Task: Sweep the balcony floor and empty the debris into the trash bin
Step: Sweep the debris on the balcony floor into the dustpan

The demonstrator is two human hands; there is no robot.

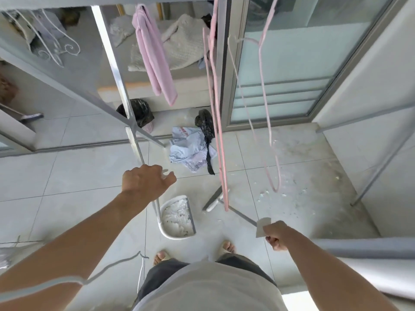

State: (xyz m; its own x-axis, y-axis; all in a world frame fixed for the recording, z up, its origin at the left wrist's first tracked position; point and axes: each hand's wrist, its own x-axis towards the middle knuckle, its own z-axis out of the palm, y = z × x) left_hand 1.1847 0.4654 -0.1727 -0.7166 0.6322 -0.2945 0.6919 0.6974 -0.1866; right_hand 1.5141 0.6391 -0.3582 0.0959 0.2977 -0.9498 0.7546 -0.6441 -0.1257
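The left hand (146, 181), at the middle of the frame, is curled round the top of a thin upright handle that runs down to the white dustpan (178, 217) on the tiled floor (67, 176). The dustpan sits just ahead of the person's sandalled feet (226, 246) and holds a heap of white debris. The right hand (277, 235), lower right, grips the grey end of the broom handle; the broom (215, 199) slants down to the floor with its bristle head just right of the dustpan. More white scraps (280, 191) lie scattered on the tiles to the right of the broom head.

Pink hangers (216, 108) dangle in front of the view, crossing over the broom, and a pink towel (155, 61) hangs at upper centre. A metal drying rack (121, 70) slants across the upper left, one leg coming down near the left hand. Behind it, a bin (140, 113) lined with a black bag stands by the doorway. A crumpled printed plastic bag (190, 149) and a black bag (205, 124) lie on the floor at the doorway, between the bin and the glass sliding door (292, 63).
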